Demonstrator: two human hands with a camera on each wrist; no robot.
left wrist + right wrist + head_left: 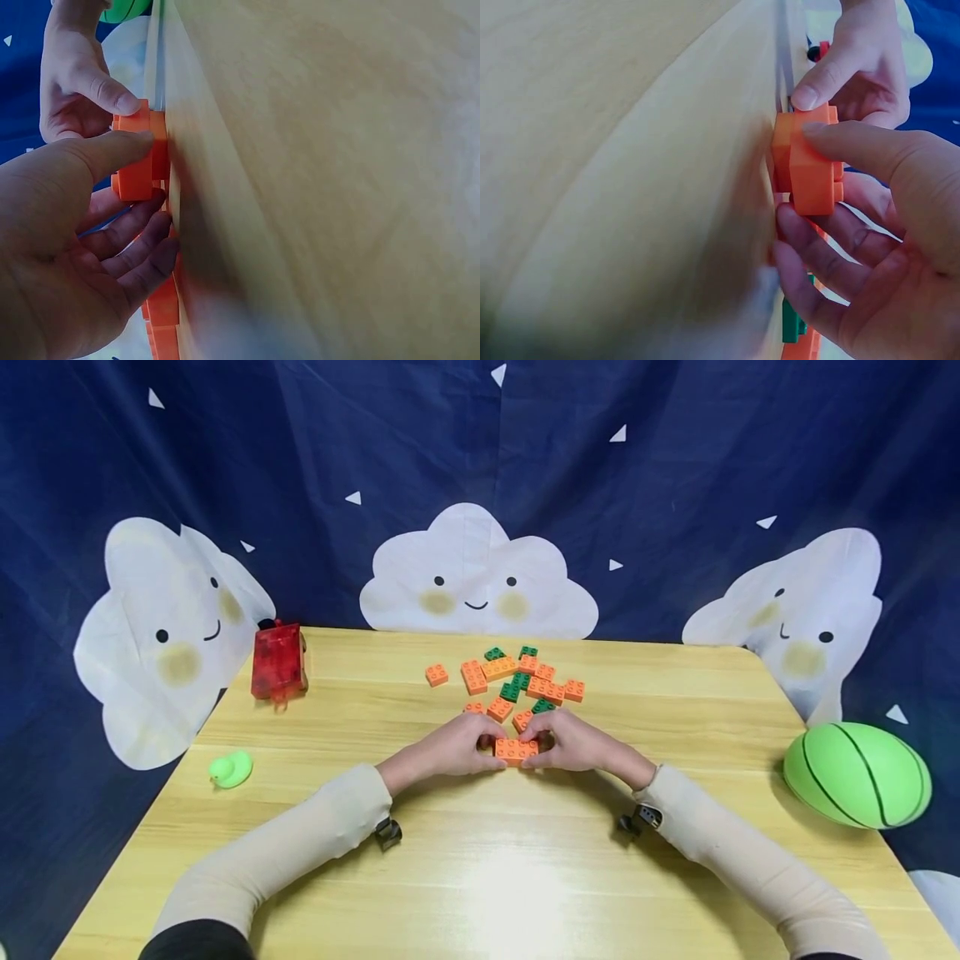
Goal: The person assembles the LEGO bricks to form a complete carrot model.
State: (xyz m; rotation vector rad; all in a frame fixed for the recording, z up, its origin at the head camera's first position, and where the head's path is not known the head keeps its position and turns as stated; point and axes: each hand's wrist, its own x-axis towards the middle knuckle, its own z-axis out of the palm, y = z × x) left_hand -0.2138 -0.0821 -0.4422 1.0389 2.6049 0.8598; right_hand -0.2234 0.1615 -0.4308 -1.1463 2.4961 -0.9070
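Near the middle of the table, my left hand (456,746) and right hand (574,742) pinch opposite ends of a long orange toy brick (517,752), studs up. Thumbs lie on its near side, fingers curl behind. Both wrist views show this brick (135,180) sitting over a second orange brick (781,154), which is close to the tabletop. Just beyond the hands lie several loose orange bricks (499,709) and green bricks (509,692). One orange brick (473,707) is partly hidden behind the left hand.
A lighter orange brick (499,668) lies among the loose bricks. On the left are a red translucent container (277,662) and a green toy duck (232,770). A green ball (857,775) sits at the table's right edge. A dark blue curtain (480,435) with clouds hangs behind.
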